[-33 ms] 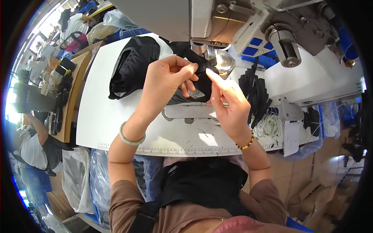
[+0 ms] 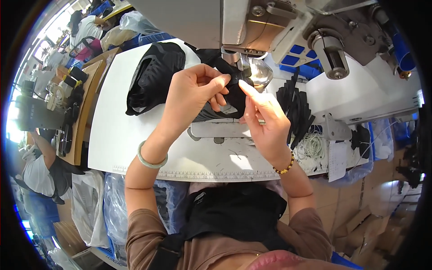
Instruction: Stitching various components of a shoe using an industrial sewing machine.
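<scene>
White table [image 2: 121, 135] — black fabric pile [image 2: 155, 76]; black strips [image 2: 294, 108]

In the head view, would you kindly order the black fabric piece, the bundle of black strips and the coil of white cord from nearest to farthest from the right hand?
1. black fabric piece, pinched at the right hand's fingertips.
2. bundle of black strips, just right of it.
3. coil of white cord, farther right, near the table edge.

- I'm looking at a garment sewing workshop: an industrial sewing machine [image 2: 288, 31] over a white worktable [image 2: 117, 130].
- Black fabric pieces [image 2: 155, 76] lie piled there; another worker [image 2: 38, 171] sits nearby.
</scene>
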### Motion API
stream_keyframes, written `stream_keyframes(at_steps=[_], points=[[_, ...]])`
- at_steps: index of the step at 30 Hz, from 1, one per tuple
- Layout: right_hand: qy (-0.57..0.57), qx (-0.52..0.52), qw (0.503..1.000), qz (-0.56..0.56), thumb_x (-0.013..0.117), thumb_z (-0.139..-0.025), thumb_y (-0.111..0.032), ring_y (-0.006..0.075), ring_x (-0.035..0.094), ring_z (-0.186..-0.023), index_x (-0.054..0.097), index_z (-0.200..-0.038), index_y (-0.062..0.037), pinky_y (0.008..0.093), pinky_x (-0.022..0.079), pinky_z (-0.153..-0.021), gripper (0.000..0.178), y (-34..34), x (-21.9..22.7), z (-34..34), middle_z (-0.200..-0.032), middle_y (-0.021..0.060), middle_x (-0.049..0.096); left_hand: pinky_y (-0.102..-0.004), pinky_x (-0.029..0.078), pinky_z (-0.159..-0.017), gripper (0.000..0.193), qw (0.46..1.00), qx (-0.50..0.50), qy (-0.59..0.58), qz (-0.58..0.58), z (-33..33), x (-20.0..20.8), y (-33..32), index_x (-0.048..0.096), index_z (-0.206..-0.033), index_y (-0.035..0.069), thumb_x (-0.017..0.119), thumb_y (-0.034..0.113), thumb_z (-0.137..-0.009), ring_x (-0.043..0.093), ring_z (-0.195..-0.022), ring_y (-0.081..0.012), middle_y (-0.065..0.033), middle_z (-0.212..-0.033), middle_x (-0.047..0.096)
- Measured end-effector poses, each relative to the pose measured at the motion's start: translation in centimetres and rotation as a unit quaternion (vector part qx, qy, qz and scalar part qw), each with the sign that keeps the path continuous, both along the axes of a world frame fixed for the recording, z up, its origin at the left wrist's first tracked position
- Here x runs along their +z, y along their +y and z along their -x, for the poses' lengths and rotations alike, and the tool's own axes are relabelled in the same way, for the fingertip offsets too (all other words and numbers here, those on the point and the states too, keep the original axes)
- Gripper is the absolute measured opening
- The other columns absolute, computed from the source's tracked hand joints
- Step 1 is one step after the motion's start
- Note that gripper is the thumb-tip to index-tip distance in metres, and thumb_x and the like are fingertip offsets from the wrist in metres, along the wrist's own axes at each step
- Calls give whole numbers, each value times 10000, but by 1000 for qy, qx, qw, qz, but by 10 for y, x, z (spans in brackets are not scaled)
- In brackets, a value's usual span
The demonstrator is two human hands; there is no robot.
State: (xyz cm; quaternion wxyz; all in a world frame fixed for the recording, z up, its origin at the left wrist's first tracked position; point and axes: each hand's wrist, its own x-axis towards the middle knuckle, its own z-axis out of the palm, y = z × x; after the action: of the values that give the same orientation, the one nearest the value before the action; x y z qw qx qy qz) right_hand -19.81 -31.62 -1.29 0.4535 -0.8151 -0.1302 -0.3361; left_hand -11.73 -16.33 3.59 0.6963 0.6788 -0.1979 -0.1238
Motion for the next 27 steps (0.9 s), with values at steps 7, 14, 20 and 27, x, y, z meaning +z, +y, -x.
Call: stream_keyframes(at_steps=[7, 14, 20, 27], points=[[-9, 18, 999, -27, 589, -812, 50, 127, 531, -643, 567, -1205, -82, 229, 470, -573, 415, 0, -1, 0, -812, 70, 556, -180, 428, -493, 199, 995, -45, -58, -62, -8, 3, 5, 583, -780, -14, 648, 166, -834, 535, -542, -67, -32, -655, 576], [-6, 24, 999, -29, 586, -805, 62, 125, 528, -643, 560, -1217, -91, 227, 468, -585, 440, -2, 0, 0, -813, 70, 550, -178, 422, -491, 222, 995, -85, 2, -58, -18, 7, 8, 622, -760, -40, 663, 168, -827, 526, -510, -61, -24, -596, 562], [4, 23, 1000, -16, 590, -795, 71, 126, 506, -636, 559, -1217, -89, 231, 462, -593, 453, -2, 1, 1, -802, 66, 532, -172, 415, -472, 228, 993, -105, 9, -58, -21, 12, 9, 614, -740, -36, 658, 168, -830, 521, -491, -62, -29, -587, 567], [17, 15, 999, -23, 593, -779, 66, 140, 520, -636, 537, -1229, -87, 247, 470, -595, 479, -1, 7, 3, -810, 69, 531, -167, 387, -427, 196, 994, -87, 34, -57, -20, 16, 1, 605, -749, -30, 660, 147, -816, 491, -471, -48, -19, -573, 544]])
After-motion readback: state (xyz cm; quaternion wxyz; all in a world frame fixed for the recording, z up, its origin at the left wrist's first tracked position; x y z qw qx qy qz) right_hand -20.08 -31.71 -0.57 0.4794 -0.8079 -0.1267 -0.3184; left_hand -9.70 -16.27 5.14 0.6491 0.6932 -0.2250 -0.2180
